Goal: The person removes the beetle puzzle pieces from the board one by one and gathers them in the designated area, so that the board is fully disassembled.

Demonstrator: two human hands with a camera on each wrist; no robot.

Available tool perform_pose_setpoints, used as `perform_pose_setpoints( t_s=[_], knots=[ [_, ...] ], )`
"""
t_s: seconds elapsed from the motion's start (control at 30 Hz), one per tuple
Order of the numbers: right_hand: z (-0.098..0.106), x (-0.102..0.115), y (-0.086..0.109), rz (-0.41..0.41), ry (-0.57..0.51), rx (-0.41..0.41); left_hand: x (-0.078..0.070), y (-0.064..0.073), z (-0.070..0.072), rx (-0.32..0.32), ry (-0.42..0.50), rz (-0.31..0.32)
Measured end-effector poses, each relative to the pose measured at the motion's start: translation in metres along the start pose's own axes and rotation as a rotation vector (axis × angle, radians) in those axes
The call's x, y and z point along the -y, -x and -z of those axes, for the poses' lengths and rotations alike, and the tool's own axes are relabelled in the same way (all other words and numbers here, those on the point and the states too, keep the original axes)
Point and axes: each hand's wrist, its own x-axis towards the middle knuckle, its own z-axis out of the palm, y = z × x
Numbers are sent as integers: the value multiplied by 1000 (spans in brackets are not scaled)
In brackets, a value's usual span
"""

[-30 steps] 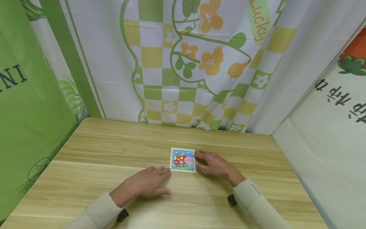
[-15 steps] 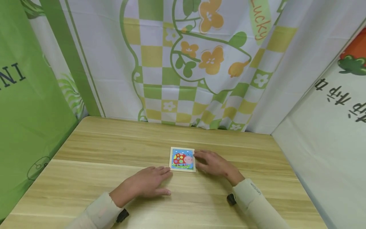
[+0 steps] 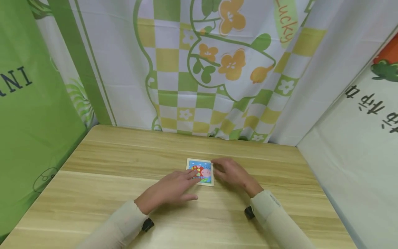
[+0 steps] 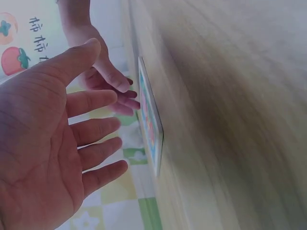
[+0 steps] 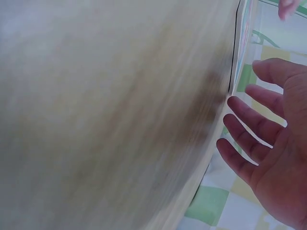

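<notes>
A small square picture board (image 3: pixel 206 173) with a pale wooden rim and a red, spotted ladybug on blue lies flat on the wooden table. Over its lower left part reaches my left hand (image 3: pixel 172 188), fingers fairly straight, hiding some of the ladybug. The left wrist view shows that hand's palm and spread fingers (image 4: pixel 98 132) above the tabletop, apart from the board's thin edge (image 4: pixel 159 143). At the right rim is my right hand (image 3: pixel 233 174), its fingertips right by the edge. Its loosely bent fingers (image 5: pixel 249 139) hold nothing in the right wrist view.
The wooden table (image 3: pixel 124 152) runs back to a checked, flowered curtain (image 3: pixel 186 83). A green cloth (image 3: pixel 31 138) hangs along the left side and a white printed one (image 3: pixel 357 155) along the right. Each sleeve cuff has a small black device (image 3: pixel 147 224) under it.
My left hand has risen from beside the board's lower left corner and moved right and forward over the picture. My right hand has shifted slightly, staying at the right edge. The board lies still.
</notes>
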Motion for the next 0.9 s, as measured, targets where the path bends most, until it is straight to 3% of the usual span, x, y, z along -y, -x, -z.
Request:
perform_pose_setpoints(
  t_s=[0.17, 0.33, 0.57, 0.9],
  knots=[
    [-1, -2, -3, 4, 5, 24, 2, -18, -5, 39, 3, 12],
    [-1, 0, -4, -53, -4, 56, 6, -28, -7, 86, 38, 50],
    [-1, 2, -6, -63, 32, 80, 12, -36, -6, 130, 101, 78],
    [-1, 2, -7, -66, 27, 100, 21, -42, -7, 165, 84, 81]
  ],
)
